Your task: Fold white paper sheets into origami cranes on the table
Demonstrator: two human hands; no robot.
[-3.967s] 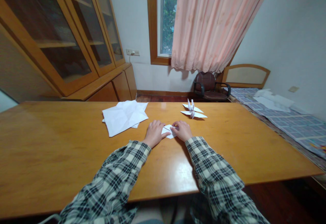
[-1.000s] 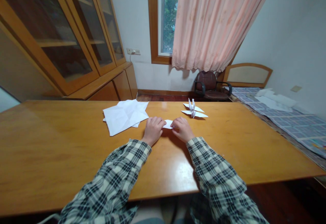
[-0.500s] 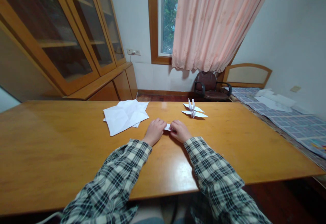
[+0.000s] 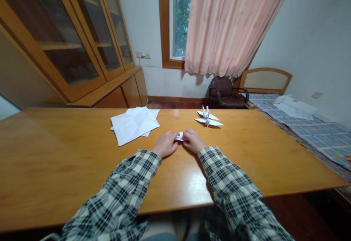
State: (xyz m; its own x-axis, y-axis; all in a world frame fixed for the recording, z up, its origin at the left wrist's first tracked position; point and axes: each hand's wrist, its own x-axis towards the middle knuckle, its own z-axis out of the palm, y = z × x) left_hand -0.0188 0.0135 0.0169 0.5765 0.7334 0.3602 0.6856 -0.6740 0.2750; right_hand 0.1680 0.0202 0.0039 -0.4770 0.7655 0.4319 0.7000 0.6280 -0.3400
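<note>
A small piece of folded white paper (image 4: 180, 136) lies low over the table between my two hands. My left hand (image 4: 166, 144) grips its left side, fingers bent toward it. On the other side, my right hand (image 4: 193, 141) has its fingers closed on the paper's right part. The fingers cover much of the paper, so its full shape is hidden. Beyond my right hand stand white paper cranes (image 4: 207, 118), wings spread, close together. Creased white paper sheets (image 4: 135, 125) lie in a loose pile beyond my left hand, apart from it.
The wooden table (image 4: 82, 168) stretches wide on both sides. Behind it are a glass-fronted cabinet (image 4: 82, 40) at left, a brown armchair (image 4: 225, 92) under a pink curtain (image 4: 225, 25), and a bed (image 4: 307, 124) along the right.
My left hand has turned and lowered a little, its thumb now nearer me. A bit more of the folded paper shows. My right hand has barely moved.
</note>
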